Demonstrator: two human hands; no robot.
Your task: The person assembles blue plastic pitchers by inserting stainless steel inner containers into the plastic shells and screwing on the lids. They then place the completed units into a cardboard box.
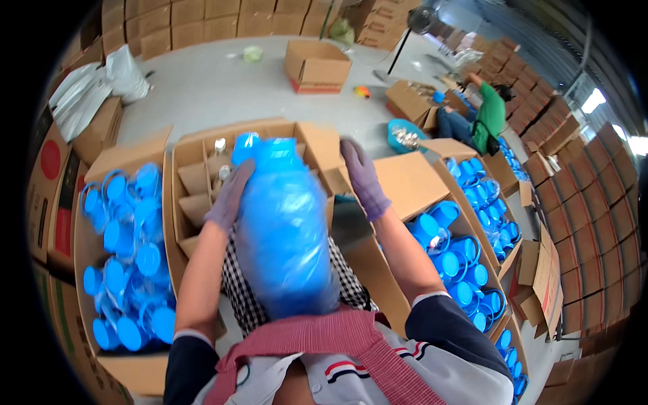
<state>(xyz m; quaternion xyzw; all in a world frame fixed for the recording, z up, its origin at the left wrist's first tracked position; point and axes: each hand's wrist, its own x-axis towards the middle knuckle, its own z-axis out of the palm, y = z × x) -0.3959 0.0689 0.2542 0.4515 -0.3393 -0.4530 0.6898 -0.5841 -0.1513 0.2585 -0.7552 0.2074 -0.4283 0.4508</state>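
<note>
Okay, I see the blue bagged bundle [287,223] above the lap [239,287], reaching over the divided carton [320,143] — left hand [231,196] along its side, can't tell if gripping — right hand [365,181] open beside a flap [408,179].

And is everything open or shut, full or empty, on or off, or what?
Big shiny blue plastic-wrapped bundle: bulging
Left hand in purple glove: against the bundle's upper left
Right hand in purple glove: fingers straight, off the bundle
Long brown cardboard box, left: open, packed with round blue plastic things
Brown divided cardboard box: open, silvery caps showing
Round turquoise basin: silvery things inside
Tall black standing fan: upright, can't tell if on
</note>
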